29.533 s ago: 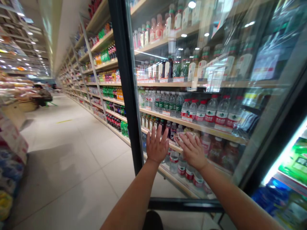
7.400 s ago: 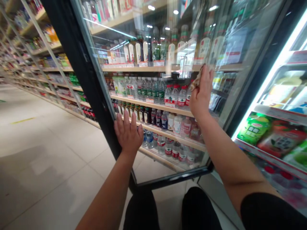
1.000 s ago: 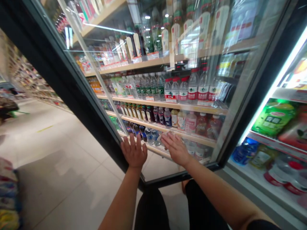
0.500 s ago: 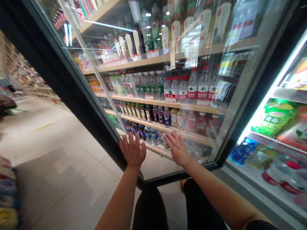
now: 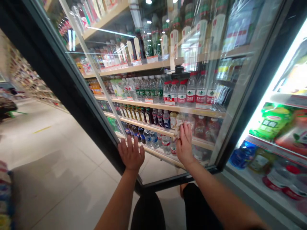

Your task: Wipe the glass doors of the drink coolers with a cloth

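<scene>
Head view: a black-framed glass door (image 5: 153,167) stands open and tilted across the field, with stocked shelving visible through the pane. The left hand (image 5: 131,155) is positioned at the lower left of the door, back of the hand toward the camera, its fingers extended and spread apart, just beside the inner edge of the black frame (image 5: 78,95). The right hand (image 5: 185,145) is located to the right of the left hand and slightly higher, its fingers together and closed over a pale cloth (image 5: 177,131). The cloth lies between these fingers and the lower middle part of the pane; the position of the right thumb cannot be told. Through the glass, a wooden shelf (image 5: 155,104) above the cloth carries red-capped water bottles (image 5: 191,91) and, to their left, green-labelled bottles (image 5: 153,88). Dark cola bottles (image 5: 135,131) occupy a lower level, above and near the left hand. To the right of the door, a lit cabinet contains a green pouch (image 5: 272,121) on one shelf, with further bottles below. The person's dark-clothed knees (image 5: 148,210) are below the door's bottom rail. Pale floor tiles (image 5: 72,175) extend to the left, marked with a yellow strip (image 5: 42,129).
</scene>
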`<action>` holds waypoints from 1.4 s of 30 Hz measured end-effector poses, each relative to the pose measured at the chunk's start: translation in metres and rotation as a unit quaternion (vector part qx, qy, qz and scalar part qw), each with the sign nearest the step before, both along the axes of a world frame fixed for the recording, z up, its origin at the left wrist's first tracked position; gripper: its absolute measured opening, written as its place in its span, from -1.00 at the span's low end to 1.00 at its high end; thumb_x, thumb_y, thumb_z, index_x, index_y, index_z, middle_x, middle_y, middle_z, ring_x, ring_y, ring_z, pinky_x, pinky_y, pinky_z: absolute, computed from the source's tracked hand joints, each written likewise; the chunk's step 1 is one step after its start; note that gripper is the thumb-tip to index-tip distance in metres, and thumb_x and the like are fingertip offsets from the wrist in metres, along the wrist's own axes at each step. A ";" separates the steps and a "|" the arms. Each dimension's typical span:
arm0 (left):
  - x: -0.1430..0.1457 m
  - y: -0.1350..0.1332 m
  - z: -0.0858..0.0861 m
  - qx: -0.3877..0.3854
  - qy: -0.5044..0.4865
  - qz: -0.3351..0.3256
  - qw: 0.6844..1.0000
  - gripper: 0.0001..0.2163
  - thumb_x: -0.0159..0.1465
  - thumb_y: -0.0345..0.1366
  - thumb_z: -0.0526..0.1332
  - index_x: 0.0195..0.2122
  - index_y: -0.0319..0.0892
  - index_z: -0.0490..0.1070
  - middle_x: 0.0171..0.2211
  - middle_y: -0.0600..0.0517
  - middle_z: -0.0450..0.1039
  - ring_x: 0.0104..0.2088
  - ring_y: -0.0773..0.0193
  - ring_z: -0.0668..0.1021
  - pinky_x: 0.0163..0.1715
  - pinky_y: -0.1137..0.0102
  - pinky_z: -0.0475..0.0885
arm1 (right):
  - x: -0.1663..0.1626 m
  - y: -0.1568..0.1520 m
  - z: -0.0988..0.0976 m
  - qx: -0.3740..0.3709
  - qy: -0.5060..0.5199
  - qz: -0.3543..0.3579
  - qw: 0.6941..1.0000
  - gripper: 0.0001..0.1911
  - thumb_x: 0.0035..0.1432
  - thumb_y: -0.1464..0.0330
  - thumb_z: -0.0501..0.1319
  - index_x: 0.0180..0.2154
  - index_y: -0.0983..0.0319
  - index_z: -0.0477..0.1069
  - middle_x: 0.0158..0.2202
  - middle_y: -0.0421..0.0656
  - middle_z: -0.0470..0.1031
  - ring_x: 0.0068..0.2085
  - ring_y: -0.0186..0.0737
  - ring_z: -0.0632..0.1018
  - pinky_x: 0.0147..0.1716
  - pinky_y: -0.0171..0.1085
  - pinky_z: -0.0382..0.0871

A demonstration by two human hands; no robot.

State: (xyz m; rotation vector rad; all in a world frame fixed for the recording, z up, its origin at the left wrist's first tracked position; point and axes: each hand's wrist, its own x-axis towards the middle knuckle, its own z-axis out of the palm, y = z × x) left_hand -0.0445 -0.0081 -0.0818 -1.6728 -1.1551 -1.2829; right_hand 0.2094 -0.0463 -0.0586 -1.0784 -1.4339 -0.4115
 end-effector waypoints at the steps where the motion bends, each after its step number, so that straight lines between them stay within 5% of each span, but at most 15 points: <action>1: 0.000 0.000 0.000 -0.002 -0.003 0.000 1.000 -0.52 0.34 -0.14 0.14 0.27 -0.15 0.30 0.28 -0.26 0.27 0.43 -0.07 0.01 0.36 -0.11 -0.09 | 0.002 0.001 0.009 0.006 0.012 -0.002 1.000 -0.25 0.30 0.54 -0.12 0.44 0.09 -0.23 0.46 -0.08 -0.09 0.46 0.00 -0.04 0.37 0.26 -0.05; 5: 0.001 -0.002 0.001 0.006 0.006 0.017 1.000 -0.52 0.33 -0.15 0.15 0.26 -0.15 0.31 0.29 -0.26 0.26 0.43 -0.08 0.02 0.35 -0.11 -0.04 | 0.015 0.006 0.025 0.024 0.015 -0.018 0.999 -0.26 0.30 0.54 -0.13 0.44 0.11 -0.23 0.47 -0.09 -0.10 0.46 -0.03 -0.06 0.38 0.22 -0.06; 12: 0.006 -0.009 0.010 0.056 0.054 0.033 0.996 -0.41 0.33 -0.25 0.17 0.38 -0.15 0.10 0.35 -0.25 0.14 0.43 -0.06 0.01 0.36 -0.05 -0.02 | 0.018 -0.002 -0.046 -0.010 0.038 -0.045 0.998 -0.24 0.29 0.54 -0.10 0.44 0.12 -0.25 0.47 -0.02 -0.14 0.46 0.00 -0.07 0.33 0.32 -0.01; 19: 0.010 -0.015 0.019 0.083 0.078 0.043 0.993 -0.35 0.32 -0.30 0.17 0.41 -0.20 -0.01 0.38 -0.25 0.07 0.43 -0.06 -0.01 0.35 -0.02 0.02 | 0.048 0.005 -0.004 0.007 0.101 -0.061 0.993 -0.26 0.26 0.50 -0.10 0.43 0.14 -0.17 0.47 -0.04 -0.14 0.46 -0.03 -0.06 0.35 0.28 -0.06; 26: 0.012 -0.017 0.018 0.093 0.075 0.045 0.992 -0.36 0.31 -0.30 0.20 0.40 -0.23 0.04 0.37 -0.24 0.09 0.42 -0.05 0.02 0.37 0.04 -0.01 | 0.072 -0.001 -0.042 -0.051 0.191 -0.078 0.977 -0.29 0.27 0.39 -0.06 0.42 0.28 -0.10 0.47 0.07 -0.15 0.46 0.04 -0.06 0.36 0.26 -0.10; 32: 0.012 -0.016 0.017 0.085 0.060 0.033 0.994 -0.34 0.30 -0.31 0.21 0.41 -0.15 0.02 0.35 -0.21 0.13 0.41 -0.04 0.04 0.36 0.02 0.02 | 0.106 0.003 -0.013 -0.036 0.226 -0.108 0.967 -0.27 0.21 0.36 -0.01 0.40 0.31 -0.02 0.46 0.02 -0.08 0.45 -0.04 -0.01 0.41 0.08 -0.14; 38: 0.013 -0.018 0.018 0.076 0.061 0.038 0.994 -0.33 0.30 -0.31 0.22 0.41 -0.15 0.01 0.35 -0.19 0.13 0.42 -0.01 0.03 0.38 0.04 -0.01 | 0.118 0.002 -0.042 -0.055 0.237 -0.136 0.960 -0.25 0.16 0.39 -0.02 0.37 0.44 0.02 0.44 0.14 -0.05 0.44 0.05 0.00 0.39 0.13 -0.11; 42: 0.013 -0.020 0.019 0.086 0.065 0.042 0.993 -0.35 0.31 -0.32 0.20 0.41 -0.20 0.02 0.36 -0.20 0.11 0.42 -0.02 0.02 0.38 0.05 -0.01 | 0.125 0.005 -0.027 -0.047 0.282 -0.162 0.944 -0.23 0.12 0.43 -0.01 0.37 0.46 0.02 0.43 0.13 -0.01 0.44 0.03 0.02 0.41 0.07 -0.13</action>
